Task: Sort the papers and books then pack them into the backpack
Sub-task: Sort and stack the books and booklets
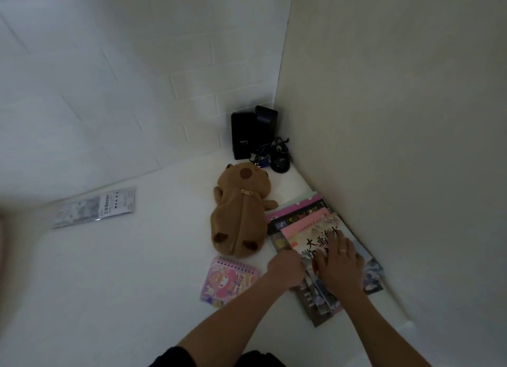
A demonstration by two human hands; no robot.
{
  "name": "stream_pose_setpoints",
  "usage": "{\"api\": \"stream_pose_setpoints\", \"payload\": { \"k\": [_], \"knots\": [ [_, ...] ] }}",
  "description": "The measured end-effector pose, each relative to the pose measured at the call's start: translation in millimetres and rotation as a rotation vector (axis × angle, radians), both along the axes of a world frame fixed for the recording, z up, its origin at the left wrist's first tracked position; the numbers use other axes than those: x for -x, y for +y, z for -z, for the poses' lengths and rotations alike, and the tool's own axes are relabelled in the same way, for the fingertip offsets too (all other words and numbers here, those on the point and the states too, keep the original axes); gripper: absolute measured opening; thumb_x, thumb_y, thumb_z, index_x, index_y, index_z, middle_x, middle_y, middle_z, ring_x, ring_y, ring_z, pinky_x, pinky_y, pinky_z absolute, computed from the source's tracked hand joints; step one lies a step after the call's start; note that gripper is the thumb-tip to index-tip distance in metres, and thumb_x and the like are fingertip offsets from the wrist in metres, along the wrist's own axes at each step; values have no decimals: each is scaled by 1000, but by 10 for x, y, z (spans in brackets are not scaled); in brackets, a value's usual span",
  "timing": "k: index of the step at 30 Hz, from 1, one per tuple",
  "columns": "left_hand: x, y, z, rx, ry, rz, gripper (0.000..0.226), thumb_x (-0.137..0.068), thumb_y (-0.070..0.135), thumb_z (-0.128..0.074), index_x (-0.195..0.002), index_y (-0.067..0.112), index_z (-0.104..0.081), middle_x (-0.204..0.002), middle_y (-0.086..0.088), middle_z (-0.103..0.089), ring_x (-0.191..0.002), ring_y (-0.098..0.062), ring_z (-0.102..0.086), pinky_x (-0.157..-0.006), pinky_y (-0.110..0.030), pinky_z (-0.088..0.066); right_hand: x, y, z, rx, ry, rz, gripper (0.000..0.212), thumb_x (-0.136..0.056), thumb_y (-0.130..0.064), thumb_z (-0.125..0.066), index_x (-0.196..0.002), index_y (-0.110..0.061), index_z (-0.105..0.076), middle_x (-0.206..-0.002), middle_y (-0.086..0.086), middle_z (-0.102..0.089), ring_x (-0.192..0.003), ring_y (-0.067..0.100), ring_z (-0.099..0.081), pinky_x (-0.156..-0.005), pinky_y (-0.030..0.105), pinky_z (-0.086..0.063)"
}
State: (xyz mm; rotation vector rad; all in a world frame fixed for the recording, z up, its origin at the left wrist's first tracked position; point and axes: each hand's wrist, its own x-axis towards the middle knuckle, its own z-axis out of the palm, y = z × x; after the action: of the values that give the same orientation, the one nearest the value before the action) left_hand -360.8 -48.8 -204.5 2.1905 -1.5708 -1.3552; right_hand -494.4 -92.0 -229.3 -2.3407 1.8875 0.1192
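Several things lie on the white table [137,270] around the pile of books [315,229], which sits at the right edge, against the plain wall [397,119]. Just beside the pile on its left lies a brown plush toy [241,207] with a zipper along its body, and one paw of it reaches to the corner of the pile. Near the front of the toy lies a pink spiral notebook [229,281] with a cartoon figure on the cover. Far to the left, well apart from the rest, lies a flat packet [96,206] in clear wrapping. In the back corner stand two black boxes [248,132] with tangled cables and a black mouse [280,163]. The books are stacked unevenly, with edges fanned out; the top one has a pink band and large dark characters on a pale picture. The right hand [338,268], with a ring on one finger, rests flat on the top cover with fingers spread. The left hand [285,269] is curled at the left edge of the pile, and I cannot tell if it really grips a book.
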Motion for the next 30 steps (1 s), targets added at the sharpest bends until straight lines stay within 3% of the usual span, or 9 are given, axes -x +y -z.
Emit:
{"api": "stream_pose_setpoints", "payload": {
  "k": [4, 7, 9, 12, 16, 18, 22, 26, 30],
  "knots": [
    [-157, -2, -18, 38, 103, 23, 32, -98, 18, -35, -94, -1, -61, -74, -10, -55, -50, -14, -51, -40, -19, -40, -162, 23, -92, 23, 4, 49, 60, -82, -44, -34, -127, -10, -54, -129, 19, -57, -113, 38, -56, -92, 57, -41],
    [-469, 78, -60, 114, 163, -189, 27, -97, 16, -38, -100, 0, -60, -72, -8, -59, -47, -9, -57, -35, -17, -43, -436, 80, -175, 78, -55, -6, 50, -84, -38, -44, -123, -9, -55, -120, 18, -61, -106, 37, -58, -90, 58, -42],
    [-770, 171, -134, 197, 165, -343, 23, -95, 17, -43, -95, 3, -61, -77, -9, -63, -55, -15, -63, -45, -21, -50, -738, 125, -218, 82, -145, -53, 47, -83, -36, -48, -121, -8, -56, -118, 16, -61, -107, 38, -58, -92, 58, -40],
    [-1387, 364, -232, 353, -61, -457, 22, -94, 20, -45, -99, 7, -62, -92, -11, -68, -81, -27, -66, -68, -28, -50, -1281, 239, -284, 96, -261, -182, 45, -83, -37, -43, -115, -10, -58, -111, 16, -64, -100, 37, -61, -88, 54, -45],
    [-2305, 755, -240, 366, -243, -592, 18, -91, 19, -48, -105, 14, -57, -95, -12, -69, -86, -30, -66, -77, -38, -54, -2060, 489, -391, 132, -341, -368, 43, -82, -33, -42, -120, -19, -58, -115, 7, -64, -105, 29, -61, -94, 49, -45],
    [-2782, 974, -176, 302, -363, -554, 30, -92, 19, -49, -122, 14, -48, -117, -13, -59, -107, -30, -57, -87, -39, -49, -2413, 644, -392, 118, -370, -454, 41, -81, -28, -45, -121, -22, -55, -118, 3, -63, -111, 25, -59, -99, 49, -42],
    [-3671, 1344, -70, 137, -569, -379, 66, -92, 28, -56, -146, 11, -21, -154, -13, -21, -140, -30, -25, -110, -44, -31, -2910, 912, -285, -9, -395, -561, 44, -80, -24, -52, -125, -25, -52, -125, -2, -58, -115, 23, -55, -99, 44, -42],
    [-4211, 1459, 74, 23, -660, -258, 81, -92, 43, -51, -151, 16, -3, -159, -9, 4, -147, -29, 2, -117, -51, -2, -3107, 1099, -167, -157, -298, -628, 47, -91, -25, -45, -137, -28, -38, -142, -5, -41, -131, 19, -37, -108, 38, -27],
    [-4407, 1282, 162, 11, -666, -95, 86, -89, 50, -51, -151, 22, 1, -159, -10, 9, -147, -30, 7, -116, -53, 0, -3174, 1207, -100, -216, -235, -558, 47, -94, -25, -42, -140, -30, -32, -147, -6, -34, -136, 17, -29, -110, 36, -22]
  ]
}}
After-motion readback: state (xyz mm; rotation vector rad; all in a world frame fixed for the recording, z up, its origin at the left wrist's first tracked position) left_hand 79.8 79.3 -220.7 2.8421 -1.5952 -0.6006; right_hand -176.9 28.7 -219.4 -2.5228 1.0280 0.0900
